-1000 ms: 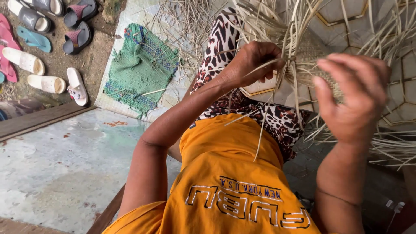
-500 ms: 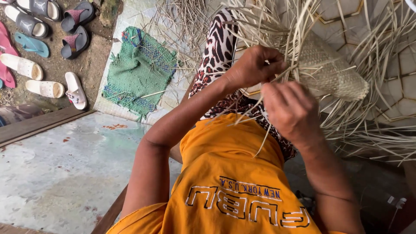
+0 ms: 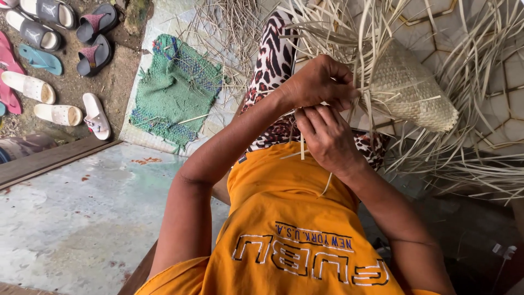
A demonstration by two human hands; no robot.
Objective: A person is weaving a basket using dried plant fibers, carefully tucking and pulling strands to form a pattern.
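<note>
A half-woven piece of pale straw (image 3: 412, 90) rests on my lap, with many loose strips fanning out around it. My left hand (image 3: 319, 82) is closed on strips at the near edge of the weave. Just below it, my right hand (image 3: 327, 139) pinches a thin straw strip (image 3: 302, 146) that hangs down over my orange shirt. The two hands touch each other. My fingertips are hidden behind the strips.
A green knitted mat (image 3: 174, 95) lies on the floor to the left, with dry straw scraps (image 3: 229, 33) beside it. Several sandals and slippers (image 3: 54, 65) sit on the dirt at far left. Patterned tiles (image 3: 491, 49) lie under the straw at right.
My right hand came down from the right side of the weave and moved left to meet the left hand, taking hold of a strip. The left hand stayed at the weave's edge.
</note>
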